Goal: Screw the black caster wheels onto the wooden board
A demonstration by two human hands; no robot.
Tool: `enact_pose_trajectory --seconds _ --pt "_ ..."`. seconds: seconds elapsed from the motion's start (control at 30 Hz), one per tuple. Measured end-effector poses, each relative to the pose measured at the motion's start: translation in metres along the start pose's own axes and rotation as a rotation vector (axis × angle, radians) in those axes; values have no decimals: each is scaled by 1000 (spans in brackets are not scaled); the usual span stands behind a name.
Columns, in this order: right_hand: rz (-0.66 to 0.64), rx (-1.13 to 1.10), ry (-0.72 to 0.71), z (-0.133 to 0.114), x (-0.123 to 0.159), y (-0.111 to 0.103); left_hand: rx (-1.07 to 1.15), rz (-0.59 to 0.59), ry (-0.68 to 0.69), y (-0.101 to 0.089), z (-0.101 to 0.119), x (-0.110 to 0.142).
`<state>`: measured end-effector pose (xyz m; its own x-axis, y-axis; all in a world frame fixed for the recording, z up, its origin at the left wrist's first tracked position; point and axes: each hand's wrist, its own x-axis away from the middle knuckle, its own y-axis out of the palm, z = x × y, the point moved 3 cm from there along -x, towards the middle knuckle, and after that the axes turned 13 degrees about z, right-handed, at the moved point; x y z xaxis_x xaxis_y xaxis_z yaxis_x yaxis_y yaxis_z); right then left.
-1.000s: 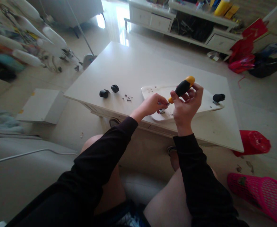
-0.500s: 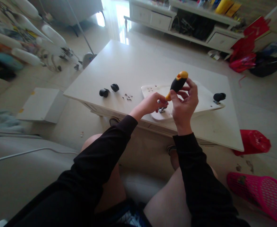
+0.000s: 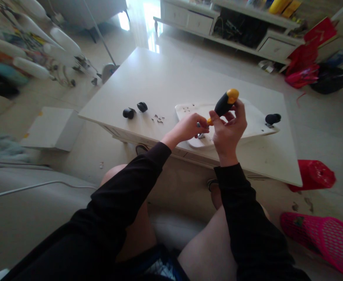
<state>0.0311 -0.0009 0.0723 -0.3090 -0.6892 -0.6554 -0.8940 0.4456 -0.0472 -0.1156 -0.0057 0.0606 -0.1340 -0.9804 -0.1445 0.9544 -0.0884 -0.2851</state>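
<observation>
My right hand [image 3: 229, 130] is closed around a black and yellow screwdriver [image 3: 224, 104], its handle slanting up to the right. Fingers pinched, my left hand [image 3: 190, 127] is at the screwdriver's lower end, over a metal bracket [image 3: 201, 136]; what those fingertips grip is hidden. Beneath both hands lies a white board [image 3: 252, 117] with small holes. A black caster wheel [image 3: 273, 118] stands on its right end. Left of the board are two loose casters, one caster [image 3: 128, 113] beside another caster [image 3: 142, 106], and several small screws [image 3: 159, 119].
The white table [image 3: 159, 78] carries all of these. A red bin [image 3: 315, 175] stands by its right corner, with a pink basket [image 3: 326, 242] nearer me. On the left floor is a white box [image 3: 52, 128]. A white cabinet [image 3: 186, 19] stands across the room.
The screwdriver's handle has tilted slightly further to the right, with my right hand following. My left hand stays nearly in place at its lower end.
</observation>
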Motion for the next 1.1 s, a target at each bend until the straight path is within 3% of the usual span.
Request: enact_pose_trajectory --seconds 0.3,1.1 --pt "-2 19 -60 5 0 0 -43 34 37 -1 0 -2" --pt "2 -7 17 5 -1 0 -74 28 45 -1 0 -1"
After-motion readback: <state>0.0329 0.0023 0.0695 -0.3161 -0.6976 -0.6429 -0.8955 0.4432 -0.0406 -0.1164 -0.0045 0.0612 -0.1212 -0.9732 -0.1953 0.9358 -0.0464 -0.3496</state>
